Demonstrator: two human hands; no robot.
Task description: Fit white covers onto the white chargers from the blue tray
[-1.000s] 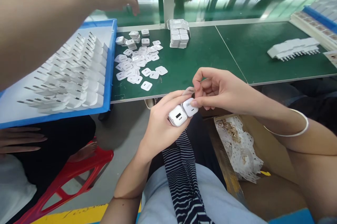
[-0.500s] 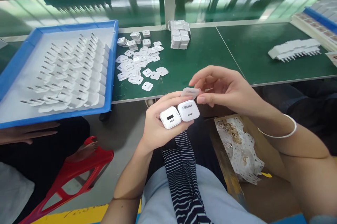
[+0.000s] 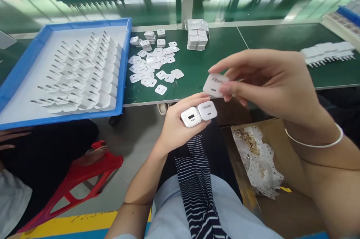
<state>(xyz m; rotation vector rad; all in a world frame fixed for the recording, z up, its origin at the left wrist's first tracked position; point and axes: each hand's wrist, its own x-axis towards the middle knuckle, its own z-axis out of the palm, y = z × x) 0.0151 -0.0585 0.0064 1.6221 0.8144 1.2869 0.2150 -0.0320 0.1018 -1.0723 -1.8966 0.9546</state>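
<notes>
**Close work at a green bench [image 3: 225,40]**

The left part of the bench is taken up by a blue-rimmed tray [image 3: 126,74], in which rows of white plugs [image 3: 108,81] are set with their pins pointing up. Below the bench, at the right, a cardboard box [image 3: 289,160] can be seen, with a dotted plastic sheet [image 3: 261,168] crumpled in it. At the lower left, a red stool [image 3: 109,164] is occupied by a seated co-worker [image 3: 67,141].

In front of the bench edge, a printed card [image 3: 213,84] is pinched between the thumb and fingertips of the right hand [image 3: 270,81]. Two plugs are clasped side by side in the left hand [image 3: 174,126], their end faces turned up: the left plug [image 3: 191,117] is marked by a black opening and a narrow slot, the right plug [image 3: 207,110] by lettering (the word "Fibaks") and a slot. The pinched card is held just above the right plug; whether it is touched by the left fingertips cannot be told.

Beside the tray, loose cards [image 3: 152,60] are scattered.
</notes>
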